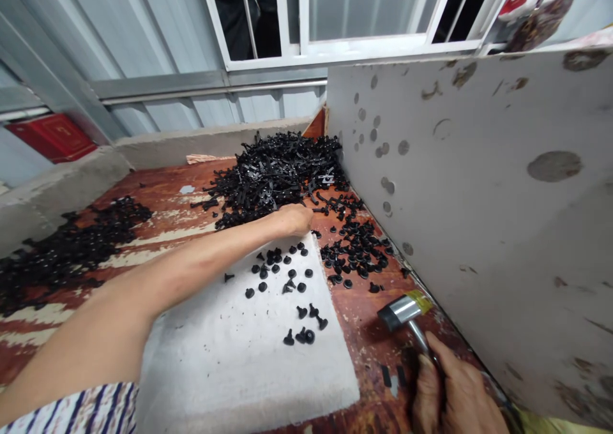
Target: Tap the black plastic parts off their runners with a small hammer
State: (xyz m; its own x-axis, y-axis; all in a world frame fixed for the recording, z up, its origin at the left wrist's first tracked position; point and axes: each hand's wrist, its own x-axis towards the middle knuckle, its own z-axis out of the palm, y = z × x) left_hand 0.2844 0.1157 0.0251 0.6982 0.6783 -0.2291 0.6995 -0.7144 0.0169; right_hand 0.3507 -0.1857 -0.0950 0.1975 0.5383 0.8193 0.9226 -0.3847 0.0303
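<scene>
On the worn red-brown bench point(357, 319), from the head view, reaching far forward with the left hand point(294, 219), arm stretched across a white pad point(230, 370), striped sleeve point(81, 415) at the near edge. Resting that hand, knuckles up and fingers curled downward, on the near fringe of a big pile of black plastic clips point(278, 172), right at the meeting of pad and pile; cannot tell whether pinching anything, fingertips hidden under the hand. Gripping with the right hand point(454, 396), low in the near right corner, the handle of a small hammer point(405, 311) — fingers wrapped tight around the shaft, metal head with its yellow band pointing left, close over the bench near the pad's right edge; touching the wood or just clear of it, cannot tell. Scattered over the pad's far half, loose black studs point(282, 274), some upright on their caps, some tipped over. Just right of the pad, on bare wood, a denser cluster of studs point(354, 252). Off to the far left, well apart from both hands, another dark heap point(71, 246). Along the right, standing upright, a stained white board point(479, 198) walling off the bench — and behind, a concrete ledge point(201, 142), a red box point(52, 137), a white-framed window point(297, 51).
</scene>
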